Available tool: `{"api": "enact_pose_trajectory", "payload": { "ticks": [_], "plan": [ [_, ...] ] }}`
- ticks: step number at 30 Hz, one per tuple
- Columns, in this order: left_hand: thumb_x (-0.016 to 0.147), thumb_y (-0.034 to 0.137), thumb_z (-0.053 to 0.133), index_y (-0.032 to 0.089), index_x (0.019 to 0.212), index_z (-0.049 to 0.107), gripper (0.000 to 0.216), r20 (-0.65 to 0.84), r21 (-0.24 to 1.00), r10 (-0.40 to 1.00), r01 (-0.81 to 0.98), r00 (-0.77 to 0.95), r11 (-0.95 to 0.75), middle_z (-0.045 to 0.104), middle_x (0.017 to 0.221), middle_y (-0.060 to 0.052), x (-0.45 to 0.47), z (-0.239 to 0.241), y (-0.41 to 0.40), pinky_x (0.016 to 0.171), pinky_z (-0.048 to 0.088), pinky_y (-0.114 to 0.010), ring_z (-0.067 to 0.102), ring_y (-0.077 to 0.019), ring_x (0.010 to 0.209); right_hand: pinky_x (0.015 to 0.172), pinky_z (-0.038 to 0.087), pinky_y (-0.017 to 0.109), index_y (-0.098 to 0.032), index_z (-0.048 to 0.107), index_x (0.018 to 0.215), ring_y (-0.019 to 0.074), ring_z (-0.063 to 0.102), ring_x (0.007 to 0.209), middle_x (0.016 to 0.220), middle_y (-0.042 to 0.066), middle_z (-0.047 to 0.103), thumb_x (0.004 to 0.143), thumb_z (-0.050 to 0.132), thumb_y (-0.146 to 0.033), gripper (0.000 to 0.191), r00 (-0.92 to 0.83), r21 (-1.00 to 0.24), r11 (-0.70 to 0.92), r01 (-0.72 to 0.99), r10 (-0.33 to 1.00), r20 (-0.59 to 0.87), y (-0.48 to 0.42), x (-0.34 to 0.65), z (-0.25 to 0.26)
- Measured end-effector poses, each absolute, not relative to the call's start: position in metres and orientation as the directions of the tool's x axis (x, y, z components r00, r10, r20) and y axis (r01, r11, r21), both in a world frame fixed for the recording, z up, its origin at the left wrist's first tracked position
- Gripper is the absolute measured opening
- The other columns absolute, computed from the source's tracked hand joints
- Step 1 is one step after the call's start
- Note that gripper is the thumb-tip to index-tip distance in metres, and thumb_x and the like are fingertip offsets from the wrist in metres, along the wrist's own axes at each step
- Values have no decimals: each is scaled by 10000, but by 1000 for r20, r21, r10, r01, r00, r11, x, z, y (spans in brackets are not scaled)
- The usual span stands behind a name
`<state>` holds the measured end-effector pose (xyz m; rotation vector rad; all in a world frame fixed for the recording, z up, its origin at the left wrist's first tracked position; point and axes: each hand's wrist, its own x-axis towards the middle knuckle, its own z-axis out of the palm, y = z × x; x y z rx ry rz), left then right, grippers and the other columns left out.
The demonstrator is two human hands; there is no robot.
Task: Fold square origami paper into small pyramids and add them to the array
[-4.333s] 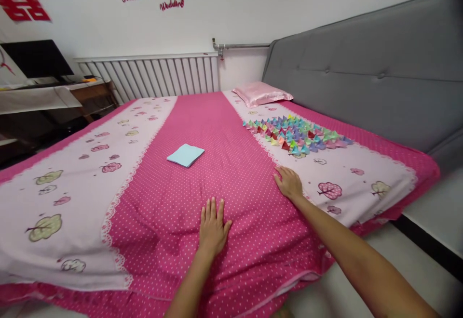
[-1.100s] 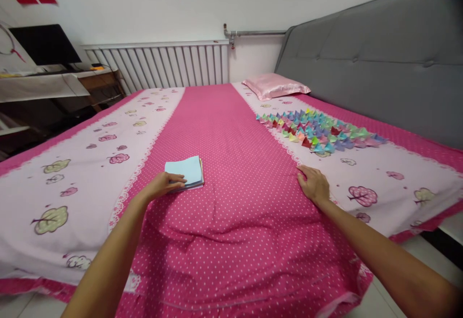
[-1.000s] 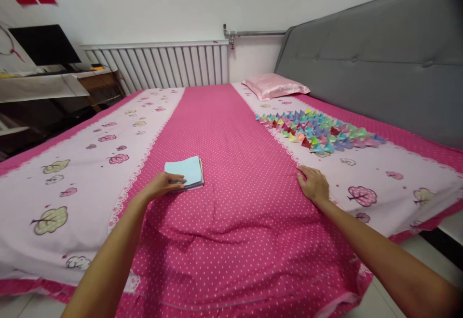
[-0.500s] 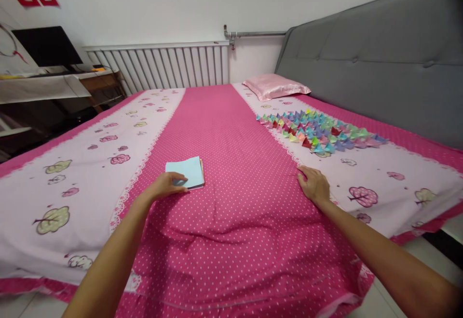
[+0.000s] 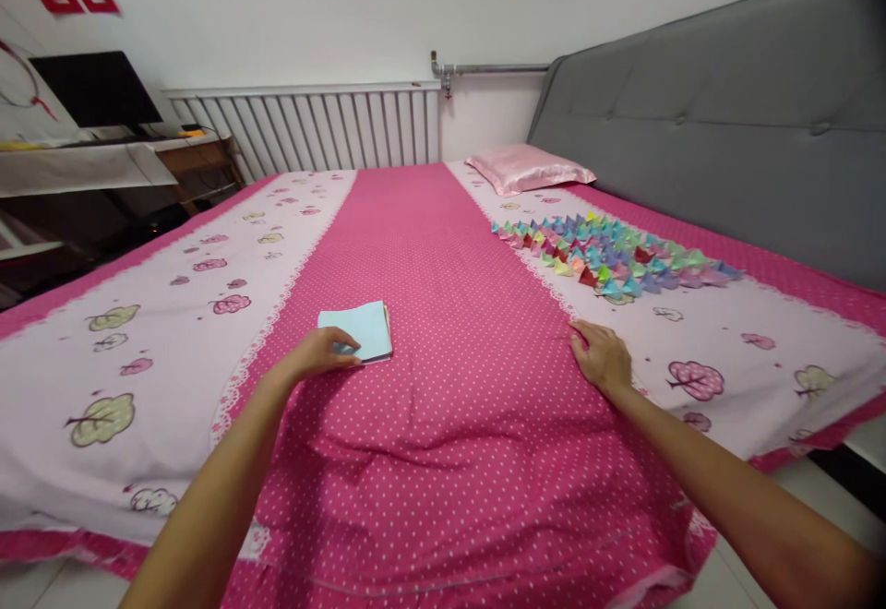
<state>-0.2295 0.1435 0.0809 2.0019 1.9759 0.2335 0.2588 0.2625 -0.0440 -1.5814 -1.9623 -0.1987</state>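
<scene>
A stack of square coloured paper (image 5: 370, 325) with a light blue sheet on top lies on the pink dotted bedspread (image 5: 443, 268). My left hand (image 5: 325, 351) is at its near left corner, fingers over the top sheet and thumb along the near edge. Farther right, my right hand (image 5: 601, 355) rests palm down on the bedspread, fingers loosely out and holding nothing. Beyond it, rows of small folded paper pieces (image 5: 602, 254) in many colours stand on the pale printed strip.
A pink satin pillow (image 5: 530, 169) lies near the grey padded headboard (image 5: 720, 120). Behind the bed are a white radiator (image 5: 305, 129) and a pipe (image 5: 498, 68). At the left, a desk (image 5: 83, 166) carries a black monitor (image 5: 97, 88).
Both hands and the paper stack keep their places on the bed. Only the camera view has shifted very slightly.
</scene>
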Motion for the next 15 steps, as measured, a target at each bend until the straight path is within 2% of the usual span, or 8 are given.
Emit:
{"api": "enact_pose_trajectory", "payload": {
  "ticks": [6,15],
  "plan": [
    [598,507,611,200,878,692,423,-77,184,997,983,26,-12,662,964,-80,-217,83,145,764,437,-305,590,-254,887,873,405,391,-183,605,1121,243,533,1038,1129,88,629,835,427,-282,352,-117,-237,283,929,835,537,263,259,-45],
    [616,487,611,186,858,698,396,-64,208,995,976,72,-57,659,984,-89,-228,76,150,801,431,-301,582,-250,926,877,398,376,-188,601,1122,232,531,1043,1136,76,626,837,419,-297,356,-118,-236,280,931,838,532,264,260,-46]
  ]
}}
